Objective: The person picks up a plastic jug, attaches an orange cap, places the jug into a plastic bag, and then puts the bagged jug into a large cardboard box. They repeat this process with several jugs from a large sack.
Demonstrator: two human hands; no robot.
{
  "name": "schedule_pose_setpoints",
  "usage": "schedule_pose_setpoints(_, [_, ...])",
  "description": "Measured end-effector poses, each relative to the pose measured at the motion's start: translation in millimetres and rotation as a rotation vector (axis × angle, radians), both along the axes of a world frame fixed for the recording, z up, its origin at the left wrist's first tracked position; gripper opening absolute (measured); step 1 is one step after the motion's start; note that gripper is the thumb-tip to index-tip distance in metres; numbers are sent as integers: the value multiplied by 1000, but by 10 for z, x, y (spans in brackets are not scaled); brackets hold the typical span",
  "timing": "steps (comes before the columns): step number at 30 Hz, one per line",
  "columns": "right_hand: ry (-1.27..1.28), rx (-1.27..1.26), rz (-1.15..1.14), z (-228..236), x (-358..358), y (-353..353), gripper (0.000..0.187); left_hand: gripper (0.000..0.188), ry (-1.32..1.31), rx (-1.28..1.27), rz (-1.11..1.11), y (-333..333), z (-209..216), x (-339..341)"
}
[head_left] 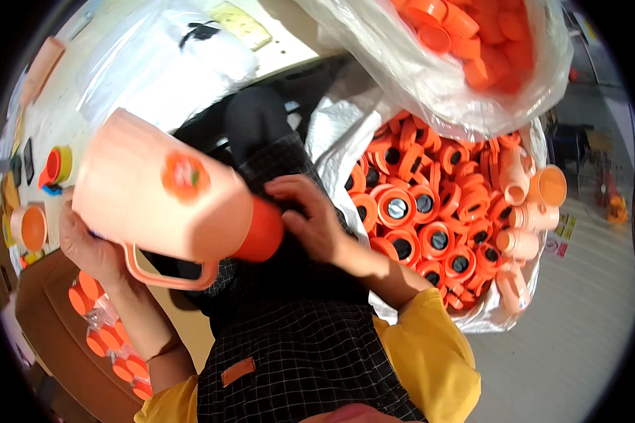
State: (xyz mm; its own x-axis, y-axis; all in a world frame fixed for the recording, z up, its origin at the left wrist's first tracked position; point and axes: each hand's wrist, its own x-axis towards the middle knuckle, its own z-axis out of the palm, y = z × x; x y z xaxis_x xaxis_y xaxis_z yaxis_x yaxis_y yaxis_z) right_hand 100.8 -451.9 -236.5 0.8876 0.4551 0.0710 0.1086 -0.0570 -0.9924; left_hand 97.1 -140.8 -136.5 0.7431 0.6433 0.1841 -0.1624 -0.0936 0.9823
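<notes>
A large peach plastic jug (130, 183) with a side handle and an orange fruit-like print is tilted in front of me. My left hand (95, 247) grips it around its wide far-left end. At the jug's lower right end is an orange-red lid (262, 231). Beside that lid is my right hand (314, 218), fingers stretched and apart from the thumb. The thumb is close to the lid's edge; whether it touches cannot be made out.
At right, a white sack (536, 282) holds orange ring lids (397, 208) and several peach bottles (518, 243). Above it, a clear bag (374, 42) holds orange caps (462, 21). A cardboard box (56, 310) with orange-capped items stands at left. Plastic wrap (162, 63) covers part of the table.
</notes>
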Motion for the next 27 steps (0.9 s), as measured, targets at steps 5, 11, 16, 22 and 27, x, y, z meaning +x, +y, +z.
schedule_pose_setpoints(5, [-276, -1013, -520, -1093, 454, -1594, 28, 27, 156, 399, -742, -219, -343, 213])
schedule_pose_setpoints(11, [70, -1507, -462, -1522, -395, -2620, 63, 104, 310, 681, -676, -496, -82, -240])
schedule_pose_setpoints(16, [427, -1342, -167, -1078, -67, -2802, 65, 66, 458, 455, -549, -536, -464, -764])
schedule_pose_setpoints(22, [189, -492, -109, 161, 714, -1404, 55, 58, 302, 289, -582, -451, -650, -829])
schedule_pose_setpoints(27, [-663, -337, 406, 640, 820, 103, 67, 44, 243, 181, -583, -386, -701, -857])
